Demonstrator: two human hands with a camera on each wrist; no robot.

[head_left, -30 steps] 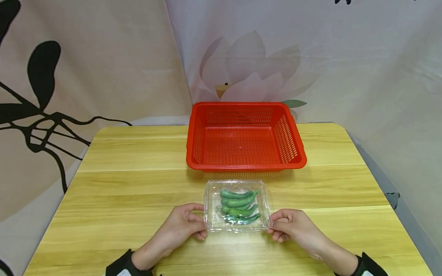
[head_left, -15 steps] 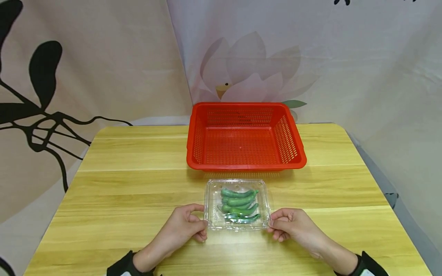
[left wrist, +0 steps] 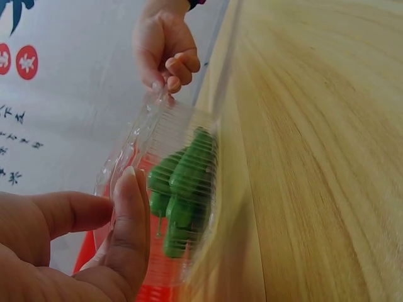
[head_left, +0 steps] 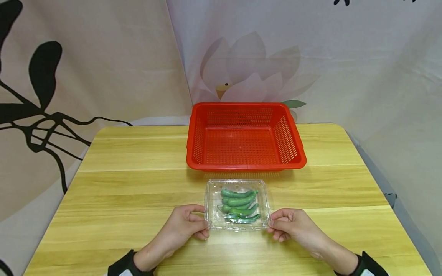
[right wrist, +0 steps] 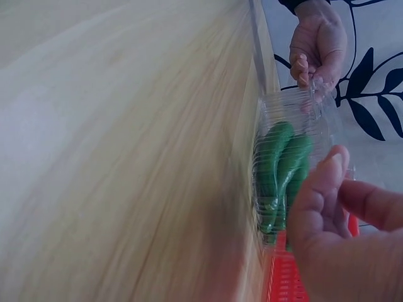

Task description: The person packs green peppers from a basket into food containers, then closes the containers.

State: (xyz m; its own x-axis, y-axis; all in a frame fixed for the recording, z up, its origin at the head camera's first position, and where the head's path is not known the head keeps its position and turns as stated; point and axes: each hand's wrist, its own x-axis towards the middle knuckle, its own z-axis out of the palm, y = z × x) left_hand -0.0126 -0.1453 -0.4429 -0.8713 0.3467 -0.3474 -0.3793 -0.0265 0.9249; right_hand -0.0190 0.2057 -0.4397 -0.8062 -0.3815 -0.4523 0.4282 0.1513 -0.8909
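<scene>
A clear plastic clamshell box point(head_left: 212, 199) with its lid down lies on the table, near its front in the head view. Inside are several curved green peppers point(head_left: 239, 201), stacked side by side. My left hand point(head_left: 186, 225) pinches the box's near left corner between thumb and fingers. At the near right corner my right hand point(head_left: 295, 228) pinches the rim the same way. In the left wrist view the ribbed box wall point(left wrist: 189, 119) stands beside my thumb, with the peppers point(left wrist: 192, 170) seen through it. The right wrist view shows the peppers point(right wrist: 272, 160) through the opposite wall.
A red perforated plastic basket point(head_left: 239, 167) stands just behind the box, at the table's back edge. Beneath everything is a wood-grain table point(head_left: 138, 184). A printed cloth point(head_left: 138, 57) with plant and lotus designs hangs behind.
The box has shifted very slightly away from me over the last second. Both hands keep their pinch on its corners.
</scene>
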